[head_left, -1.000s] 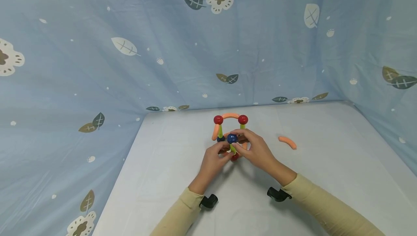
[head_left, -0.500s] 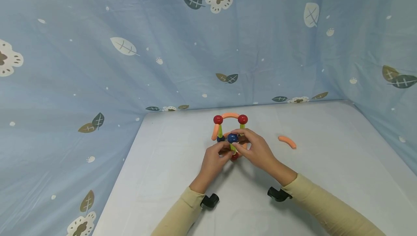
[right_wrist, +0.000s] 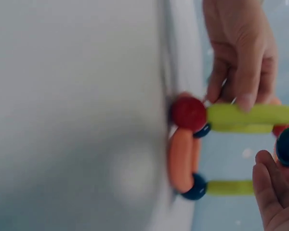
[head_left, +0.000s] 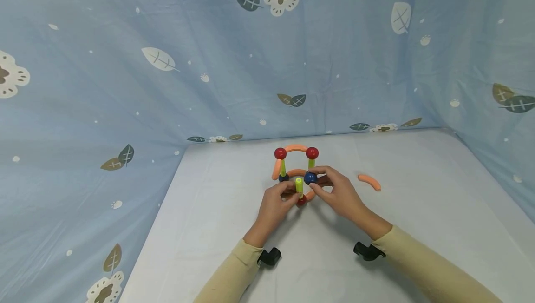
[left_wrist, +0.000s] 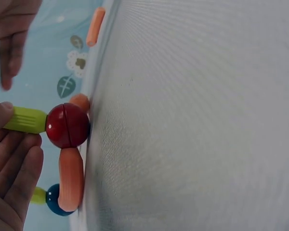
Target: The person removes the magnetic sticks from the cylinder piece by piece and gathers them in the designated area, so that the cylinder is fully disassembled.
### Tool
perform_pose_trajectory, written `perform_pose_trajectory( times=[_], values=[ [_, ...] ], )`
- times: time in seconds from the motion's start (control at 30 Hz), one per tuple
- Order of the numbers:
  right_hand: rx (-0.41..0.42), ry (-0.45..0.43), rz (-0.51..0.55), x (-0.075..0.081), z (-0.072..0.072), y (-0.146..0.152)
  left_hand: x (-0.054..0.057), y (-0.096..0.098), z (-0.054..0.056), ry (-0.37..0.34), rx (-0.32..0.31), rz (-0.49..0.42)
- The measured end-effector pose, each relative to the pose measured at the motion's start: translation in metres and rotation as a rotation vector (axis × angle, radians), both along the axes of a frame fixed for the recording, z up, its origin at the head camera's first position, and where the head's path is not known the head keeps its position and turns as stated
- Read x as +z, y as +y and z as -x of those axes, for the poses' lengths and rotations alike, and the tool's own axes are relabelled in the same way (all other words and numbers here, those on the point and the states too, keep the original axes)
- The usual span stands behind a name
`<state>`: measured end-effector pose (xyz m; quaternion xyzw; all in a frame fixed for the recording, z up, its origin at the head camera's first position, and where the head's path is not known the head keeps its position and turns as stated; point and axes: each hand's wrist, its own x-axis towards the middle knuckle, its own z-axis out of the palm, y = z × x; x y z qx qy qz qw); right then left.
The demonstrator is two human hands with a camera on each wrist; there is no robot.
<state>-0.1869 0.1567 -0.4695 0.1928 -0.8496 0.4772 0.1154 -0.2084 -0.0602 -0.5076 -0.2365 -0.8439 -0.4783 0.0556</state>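
In the head view my left hand [head_left: 273, 205] pinches an upright yellow-green stick [head_left: 298, 187], whose top end is bare. Its lower end meets a red ball [head_left: 301, 200] on the table; the left wrist view shows this red ball [left_wrist: 67, 126] touching a curved orange stick [left_wrist: 71, 175]. Just right of the stick's top, my right hand [head_left: 340, 194] holds a blue ball [head_left: 310, 178] between thumb and fingers, apart from the stick. Behind stand two more yellow-green sticks, topped by red balls [head_left: 280, 153] that a curved orange stick [head_left: 296, 148] bridges.
A loose curved orange stick [head_left: 369, 182] lies on the white table [head_left: 418, 210] to the right. Another orange stick [head_left: 277, 169] hangs from the rear left red ball. A blue patterned cloth [head_left: 251, 61] rises behind the table.
My right hand has lifted the blue ball off the yellow-green stick's top and moved it slightly right. My left hand keeps its grip on the stick in the same place.
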Motion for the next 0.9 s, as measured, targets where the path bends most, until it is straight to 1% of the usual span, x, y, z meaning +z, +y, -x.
perform_pose_trajectory(
  times=[0.17, 0.27, 0.4, 0.53, 0.67, 0.77, 0.9],
  values=[
    [-0.04, -0.045, -0.07, -0.014, 0.006, 0.02, 0.001, 0.001, 0.0, -0.015, 0.005, 0.009],
    [-0.082, -0.081, -0.118, -0.021, 0.015, 0.033, 0.002, 0.001, 0.0, -0.022, 0.006, 0.011],
    [-0.132, -0.117, -0.185, -0.029, 0.029, 0.048, 0.001, 0.001, 0.001, -0.015, 0.004, 0.012],
    [-0.181, -0.125, -0.232, -0.033, 0.042, 0.061, 0.0, 0.001, 0.002, -0.006, -0.001, 0.012],
    [-0.217, -0.123, -0.256, -0.037, 0.056, 0.072, 0.0, 0.001, 0.002, -0.022, 0.005, 0.015],
    [-0.231, -0.128, -0.262, -0.04, 0.065, 0.08, 0.0, 0.001, 0.002, -0.038, 0.011, 0.017],
    [-0.244, -0.138, -0.28, -0.042, 0.075, 0.088, 0.001, 0.001, 0.002, -0.04, 0.008, 0.017]
  ],
)
